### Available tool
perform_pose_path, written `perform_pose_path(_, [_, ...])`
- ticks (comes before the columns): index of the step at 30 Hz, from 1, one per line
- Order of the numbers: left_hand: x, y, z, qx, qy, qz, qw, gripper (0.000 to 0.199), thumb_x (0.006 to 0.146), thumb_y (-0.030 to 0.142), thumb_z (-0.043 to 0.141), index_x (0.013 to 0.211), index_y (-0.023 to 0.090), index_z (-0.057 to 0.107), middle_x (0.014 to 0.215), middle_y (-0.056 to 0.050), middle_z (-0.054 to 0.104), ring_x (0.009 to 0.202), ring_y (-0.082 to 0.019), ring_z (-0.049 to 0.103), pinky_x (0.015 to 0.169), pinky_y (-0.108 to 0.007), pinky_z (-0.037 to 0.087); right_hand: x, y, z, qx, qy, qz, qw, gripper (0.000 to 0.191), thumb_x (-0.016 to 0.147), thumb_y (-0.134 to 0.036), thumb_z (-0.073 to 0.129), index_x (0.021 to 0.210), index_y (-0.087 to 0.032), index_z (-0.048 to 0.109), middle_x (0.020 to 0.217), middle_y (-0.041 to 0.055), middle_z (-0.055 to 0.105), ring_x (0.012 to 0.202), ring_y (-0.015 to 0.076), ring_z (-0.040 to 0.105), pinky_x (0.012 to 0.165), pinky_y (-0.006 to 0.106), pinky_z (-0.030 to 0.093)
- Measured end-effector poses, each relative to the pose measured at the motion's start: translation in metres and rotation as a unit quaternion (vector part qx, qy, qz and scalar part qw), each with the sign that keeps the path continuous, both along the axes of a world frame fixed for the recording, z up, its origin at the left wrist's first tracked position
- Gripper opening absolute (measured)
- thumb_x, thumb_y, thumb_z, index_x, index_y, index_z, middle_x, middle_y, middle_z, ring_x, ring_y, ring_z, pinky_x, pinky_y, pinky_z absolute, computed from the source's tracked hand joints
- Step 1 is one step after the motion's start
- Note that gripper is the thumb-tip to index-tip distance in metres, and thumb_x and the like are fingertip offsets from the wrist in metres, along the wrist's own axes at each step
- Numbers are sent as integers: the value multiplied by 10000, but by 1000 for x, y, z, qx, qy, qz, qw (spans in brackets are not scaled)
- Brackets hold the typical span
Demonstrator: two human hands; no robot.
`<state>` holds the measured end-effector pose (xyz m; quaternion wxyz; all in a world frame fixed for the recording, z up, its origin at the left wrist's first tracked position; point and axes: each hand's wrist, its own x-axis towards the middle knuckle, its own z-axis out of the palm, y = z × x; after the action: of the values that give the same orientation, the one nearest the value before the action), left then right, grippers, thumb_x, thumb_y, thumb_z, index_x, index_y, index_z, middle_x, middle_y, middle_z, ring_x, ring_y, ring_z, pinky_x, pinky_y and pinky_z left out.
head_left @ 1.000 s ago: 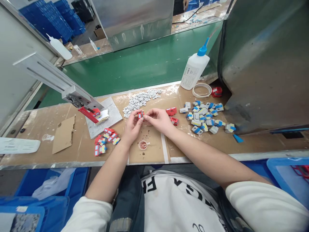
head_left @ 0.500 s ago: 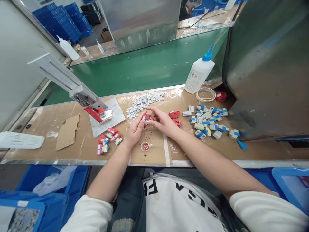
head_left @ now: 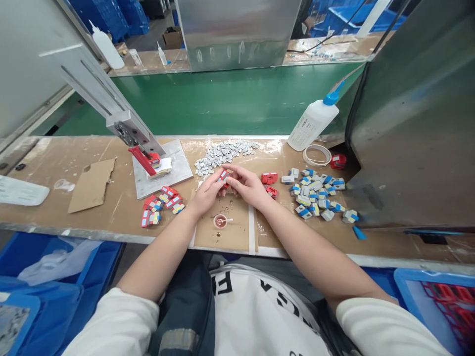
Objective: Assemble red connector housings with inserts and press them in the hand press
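Note:
Between the fingers of both hands is a small red toy car (head_left: pixel 224 177) with pale blue windows, partly hidden by the fingertips. My left hand (head_left: pixel 207 194) grips it from the left, thumb on top. On its other side, my right hand (head_left: pixel 248 188) has its fingers closed round it. Just below them stands a small cup (head_left: pixel 220 221) of reddish-brown liquid with a thin stick in it. Right of my right hand lie a red car body (head_left: pixel 269 178) and another red car shell (head_left: pixel 271 192). Beyond the hands spreads a pile of small grey flat pieces (head_left: pixel 222 155).
On the left, a metal press stand (head_left: pixel 124 129) rises near several red cars (head_left: pixel 172 199) and torn cardboard (head_left: pixel 92 187). At right are grey, blue and yellow blocks (head_left: pixel 315 190), a tape roll (head_left: pixel 317 155) and a tilted bottle (head_left: pixel 313 123). A green belt (head_left: pixel 237 99) runs behind.
The red car has been turned in my fingers, so more of its red surface and pale windows shows. Both hands stay closed on it. The whole view has shifted slightly.

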<state>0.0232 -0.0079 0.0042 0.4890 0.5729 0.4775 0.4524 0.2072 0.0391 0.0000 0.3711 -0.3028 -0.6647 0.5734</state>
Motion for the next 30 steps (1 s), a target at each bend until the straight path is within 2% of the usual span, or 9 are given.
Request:
perform_pose_path(2, [-1, 4, 0, -9, -31, -19, 999, 424, 1015, 361, 529, 1369, 171, 665, 810, -12, 605, 713, -165, 563, 702, -294, 507, 0, 1, -1, 4, -16, 11, 1000, 565, 1058, -563, 538, 1518, -237, 571, 849, 21, 613, 628, 160, 558, 600, 325, 545])
perform_pose_path(4, [-1, 7, -1, -5, -54, -32, 998, 383, 1010, 346, 523, 1311, 176, 687, 815, -8, 589, 705, -154, 540, 677, -277, 482, 1, 0, -1, 38, -27, 16, 999, 568, 1085, -557, 460, 1541, -230, 541, 983, 66, 664, 706, 181, 602, 657, 347, 561])
perform_pose_path(7, [-2, 8, -2, 17, -54, -31, 998, 408, 1015, 367, 548, 1361, 182, 657, 968, -41, 665, 772, -157, 593, 714, -279, 511, 1, -4, 1, 127, -52, -9, 990, 522, 1088, -503, 465, 1521, -214, 517, 1178, 109, 665, 889, 209, 646, 803, 371, 564])
perform_pose_path(10, [-2, 6, -4, 83, -17, -5, 996, 507, 1030, 417, 582, 1490, 207, 553, 1309, -108, 682, 1080, -225, 679, 927, -345, 572, 2, -9, 4, 159, -97, -74, 980, 409, 1083, -457, 489, 1382, -179, 527, 987, 63, 644, 807, 201, 600, 769, 351, 514])
perform_pose_path(12, [-2, 3, -5, 135, 17, 13, 991, 540, 1048, 431, 581, 1541, 226, 496, 1447, -129, 633, 1276, -264, 641, 1073, -396, 546, 3, -12, 6, 178, -141, -90, 970, 293, 1094, -458, 469, 1190, -195, 557, 898, 38, 608, 765, 200, 570, 728, 338, 471])
perform_pose_path(15, [-5, -1, -3, 194, 95, 28, 976, 550, 1080, 427, 547, 1591, 246, 457, 1512, -138, 601, 1383, -278, 594, 1203, -451, 468, 5, -12, 9, 252, -200, -52, 946, 312, 1129, -459, 377, 995, -223, 531, 945, 63, 618, 822, 212, 582, 742, 333, 437])
perform_pose_path(18, [-7, -4, 2, 234, 162, 10, 959, 572, 1102, 412, 514, 1647, 263, 422, 1561, -137, 582, 1447, -286, 554, 1276, -484, 391, 7, -12, 11, 305, -218, -11, 927, 356, 1152, -450, 295, 981, -227, 515, 975, 76, 631, 830, 210, 580, 735, 321, 418])
perform_pose_path(24, [-11, -7, 9, 219, 134, -42, 966, 596, 1128, 394, 469, 1704, 296, 349, 1698, -108, 474, 1561, -279, 471, 1326, -469, 342, 14, -9, 15, 281, -161, 23, 946, 405, 1160, -479, 307, 965, -224, 553, 921, 48, 657, 798, 187, 580, 742, 296, 413])
perform_pose_path(30, [-7, -10, 8, 206, 123, -20, 971, 533, 1141, 374, 446, 1669, 307, 426, 1676, -81, 508, 1574, -257, 462, 1339, -463, 332, 14, -5, 8, 235, -126, 14, 964, 465, 1139, -543, 379, 909, -214, 612, 884, 40, 672, 806, 182, 588, 752, 289, 403])
